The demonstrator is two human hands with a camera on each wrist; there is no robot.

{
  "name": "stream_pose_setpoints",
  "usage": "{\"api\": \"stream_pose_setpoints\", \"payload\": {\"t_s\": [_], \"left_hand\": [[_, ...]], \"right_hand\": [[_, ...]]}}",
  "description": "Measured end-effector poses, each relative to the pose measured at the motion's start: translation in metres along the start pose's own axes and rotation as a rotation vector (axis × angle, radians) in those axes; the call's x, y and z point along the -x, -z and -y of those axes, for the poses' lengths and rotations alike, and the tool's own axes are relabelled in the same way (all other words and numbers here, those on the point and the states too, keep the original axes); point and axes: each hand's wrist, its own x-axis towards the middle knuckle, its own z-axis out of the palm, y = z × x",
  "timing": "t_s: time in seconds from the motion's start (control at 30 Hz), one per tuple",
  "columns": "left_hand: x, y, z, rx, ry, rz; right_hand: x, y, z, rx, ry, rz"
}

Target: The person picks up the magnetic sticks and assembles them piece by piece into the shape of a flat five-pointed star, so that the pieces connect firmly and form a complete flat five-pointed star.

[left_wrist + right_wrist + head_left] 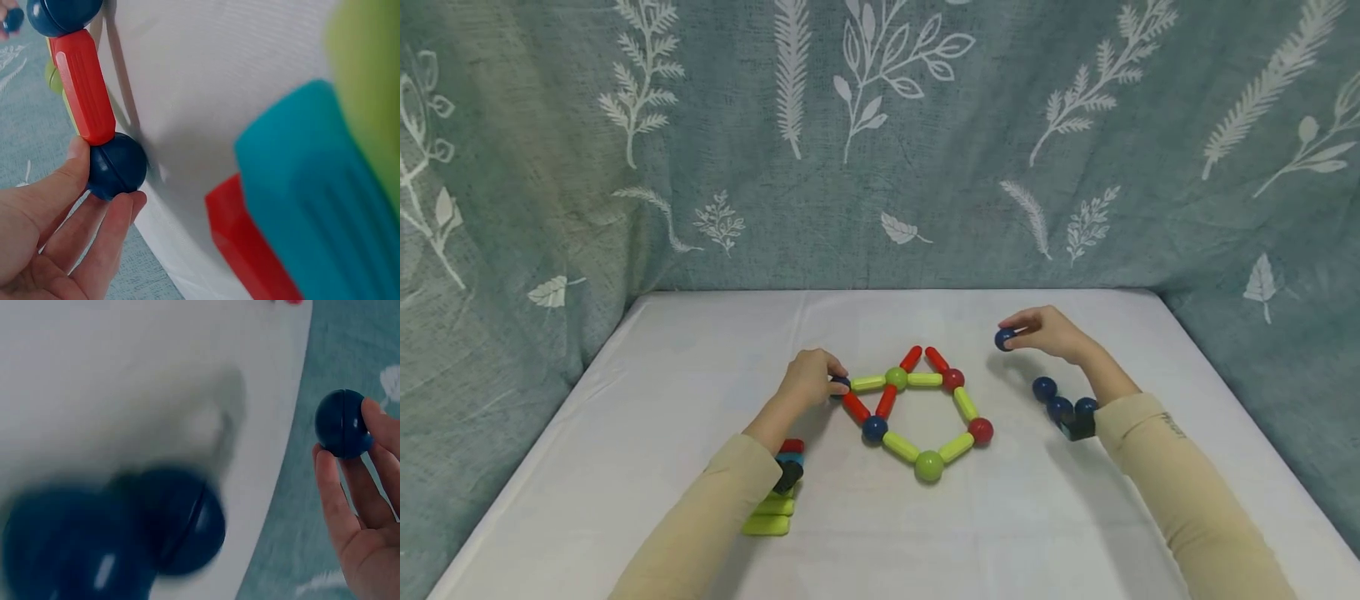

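Note:
My left hand (807, 380) pinches a dark blue ball (119, 167) between thumb and fingers, at the left corner of a flat ball-and-rod frame. A red rod (85, 87) runs from that ball to another blue ball (875, 429), and a yellow-green rod (868, 383) leads to a green ball (897, 379). Two red rods lean toward each other at the back, one from the green ball and one from a red ball (953, 380). Over the table's back right, my right hand (1051, 333) holds a loose blue ball (344, 424) in its fingertips.
Several more blue balls (1044, 389) sit together near the right forearm, partly behind the wrist camera. A stack of red, blue and yellow-green rods (767, 525) lies by the left forearm. A white cloth covers the table (715, 333); a patterned curtain (737, 125) hangs behind.

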Motion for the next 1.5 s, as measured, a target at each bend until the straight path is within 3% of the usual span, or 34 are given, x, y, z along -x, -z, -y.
{"api": "stream_pose_setpoints", "payload": {"t_s": [0.27,0.6,0.87,1.3,1.5], "left_hand": [[-0.001,-0.002,-0.001,0.003,-0.012,-0.004],[0.0,-0.003,-0.001,0.019,-0.007,-0.001],[0.001,-0.003,-0.003,0.032,0.0,-0.004],[0.001,-0.002,0.007,0.021,-0.007,-0.007],[0.001,-0.001,0.007,0.02,-0.014,-0.006]], "right_hand": [[-0.051,-0.04,0.025,-0.047,-0.039,0.016],[-0.082,-0.066,0.044,-0.035,-0.08,0.083],[-0.083,-0.077,0.05,0.003,-0.145,0.129],[-0.081,-0.081,0.048,-0.001,-0.128,0.184],[-0.067,-0.074,0.05,0.037,-0.099,0.227]]}}
